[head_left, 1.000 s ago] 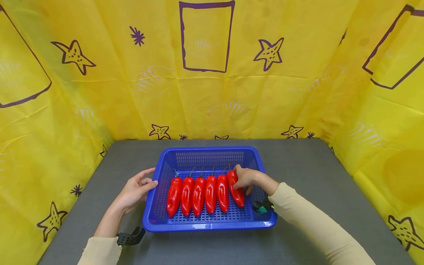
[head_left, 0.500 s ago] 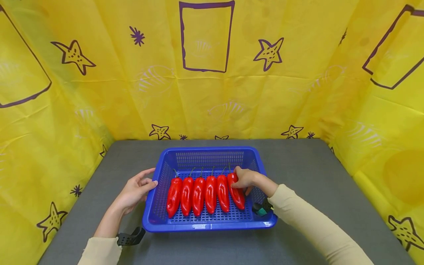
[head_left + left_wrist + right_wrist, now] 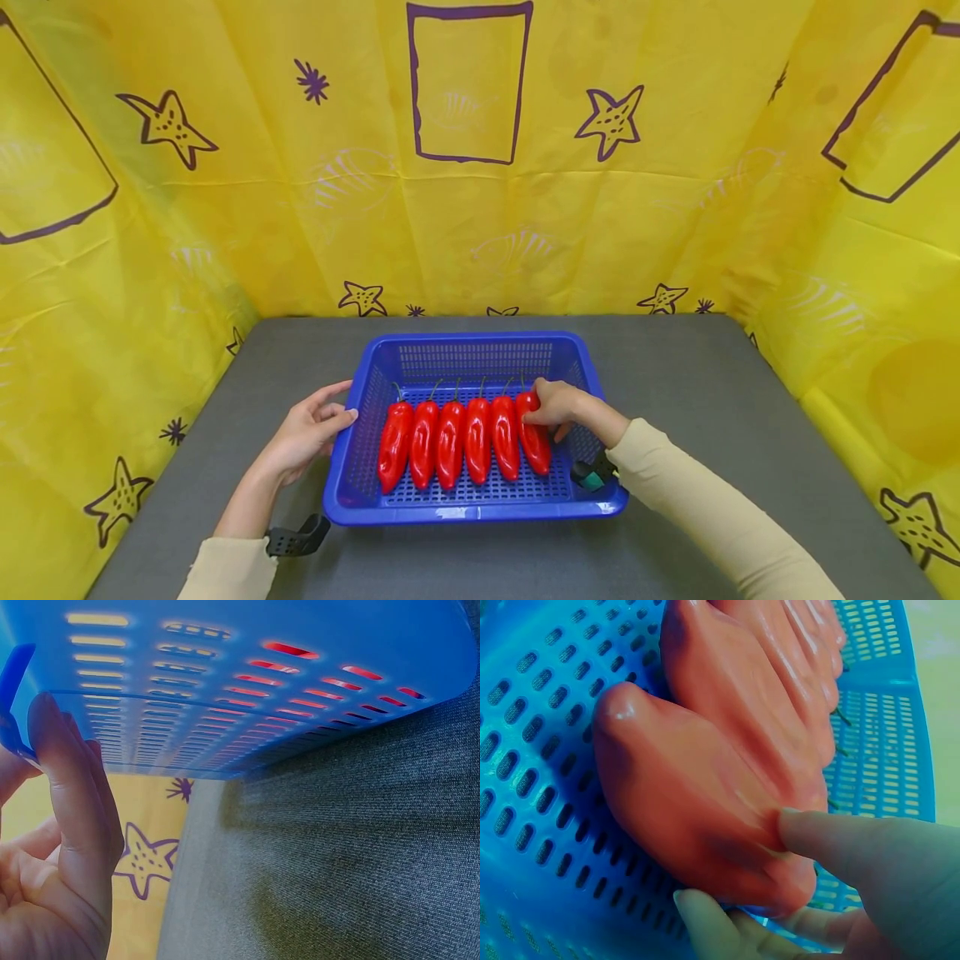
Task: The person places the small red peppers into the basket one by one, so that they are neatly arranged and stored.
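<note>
A blue plastic basket (image 3: 450,513) with slotted walls holds a row of several glossy red chili peppers (image 3: 450,446), stems pointing to the far side. At the right end of the row, my right hand (image 3: 558,404) pinches the last chili pepper (image 3: 536,450) near its stem end. The right wrist view shows the thumb (image 3: 817,832) on top of it and the fingers low at its side, the pepper lying close beside its neighbour. My left hand (image 3: 303,437) grips the basket's left rim, thumb at the edge and fingers (image 3: 71,780) against the outer wall.
The basket stands on a grey cloth-covered table (image 3: 675,375). Yellow curtains (image 3: 480,217) with starfish and fish drawings enclose the back and both sides. Each wrist wears a black strap (image 3: 296,537).
My right hand has drawn the last pepper slightly toward the near side, then shifted its tip left, nearer the row. The left hand has stayed on the basket rim.
</note>
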A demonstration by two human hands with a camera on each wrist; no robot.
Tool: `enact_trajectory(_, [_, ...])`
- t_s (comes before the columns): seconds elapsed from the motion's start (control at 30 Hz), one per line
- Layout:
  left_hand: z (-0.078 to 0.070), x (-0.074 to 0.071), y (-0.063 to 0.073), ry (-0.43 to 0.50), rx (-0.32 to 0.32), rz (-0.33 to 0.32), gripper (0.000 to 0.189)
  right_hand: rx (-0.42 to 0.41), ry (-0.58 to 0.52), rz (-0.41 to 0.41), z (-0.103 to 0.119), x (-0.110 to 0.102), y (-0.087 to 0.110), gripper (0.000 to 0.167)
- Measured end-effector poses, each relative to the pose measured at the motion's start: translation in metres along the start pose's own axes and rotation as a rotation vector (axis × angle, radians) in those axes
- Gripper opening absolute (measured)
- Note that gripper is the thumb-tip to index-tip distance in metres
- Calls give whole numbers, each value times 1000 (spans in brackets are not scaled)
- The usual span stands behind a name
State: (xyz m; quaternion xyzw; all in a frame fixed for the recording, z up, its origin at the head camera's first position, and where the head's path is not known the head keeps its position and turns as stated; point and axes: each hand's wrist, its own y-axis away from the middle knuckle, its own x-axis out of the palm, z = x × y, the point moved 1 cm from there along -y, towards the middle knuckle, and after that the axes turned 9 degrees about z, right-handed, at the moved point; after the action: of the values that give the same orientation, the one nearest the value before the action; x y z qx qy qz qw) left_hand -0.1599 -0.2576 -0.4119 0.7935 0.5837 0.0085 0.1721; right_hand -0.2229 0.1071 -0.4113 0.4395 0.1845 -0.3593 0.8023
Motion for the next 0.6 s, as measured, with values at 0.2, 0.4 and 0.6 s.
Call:
enact_trajectory(0.2, [0,0,0,-2,-2,0,68,7,-13,24,0,1,0,30])
enact_trajectory(0.4, [0,0,0,2,0,5,67,13,-12,31,-1,1,0,29])
enact_trajectory(0.6, [0,0,0,3,5,7,68,11,-19,31,-1,0,0,31])
